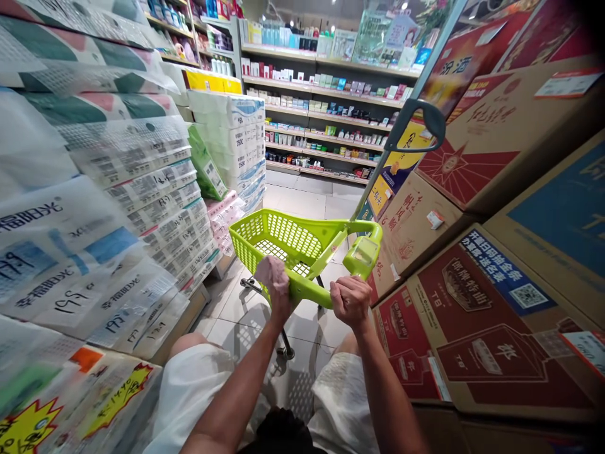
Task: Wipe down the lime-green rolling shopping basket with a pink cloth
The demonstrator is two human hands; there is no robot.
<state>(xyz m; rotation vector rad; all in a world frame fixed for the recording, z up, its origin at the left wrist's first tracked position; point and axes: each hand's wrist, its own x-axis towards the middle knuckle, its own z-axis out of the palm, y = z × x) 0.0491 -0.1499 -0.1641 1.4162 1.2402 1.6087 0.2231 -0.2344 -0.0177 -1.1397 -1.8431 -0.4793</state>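
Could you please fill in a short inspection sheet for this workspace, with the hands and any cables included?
Surface: pale tiled floor under the cart.
Job's things: green basket cart with perforated sides, wheels and a dark pull handle; pinkish cloth at the basket's near side.
Clutter: wrapped packs stacked on the left, printed cartons on the right, both flanking the aisle.
Hands: left hand at the cloth, fingers hidden; right hand closed on the cart's green frame.
Cables: nothing seen.
Surroundings: stocked shelves ahead.
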